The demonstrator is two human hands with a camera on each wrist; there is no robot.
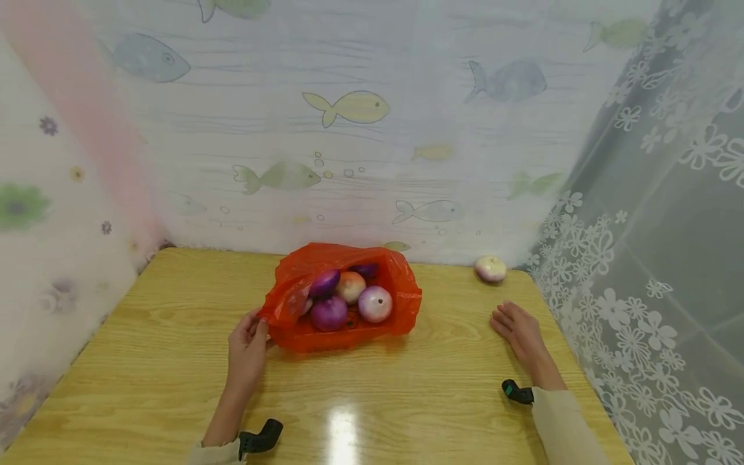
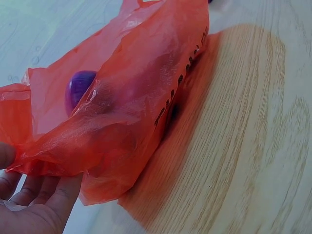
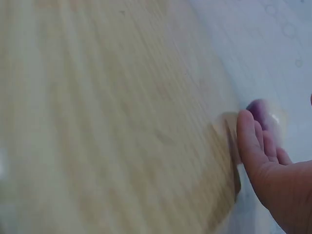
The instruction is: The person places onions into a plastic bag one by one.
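A red plastic bag [image 1: 349, 342] lies on the table with its mouth towards me. Inside it are several onions: a white-purple one [image 1: 375, 304], a dark purple one [image 1: 329, 314] and an orange-brown one [image 1: 351, 287] among them. My left hand [image 1: 247, 352] pinches the bag's left edge between thumb and fingers; in the left wrist view the fingers [image 2: 44, 192] sit under the red film. At the right, my right hand [image 1: 523, 336] hovers with fingers extended and holds nothing. Just beyond it, a single pale onion [image 1: 491, 269] with a purple underside stands apart on the table.
The wooden table [image 1: 145, 349] meets a fish-patterned curtain [image 1: 349, 129] along its back edge. A lace curtain with white flowers [image 1: 633, 342] hangs at the right side. Black wrist devices [image 1: 261, 436] are worn on both forearms.
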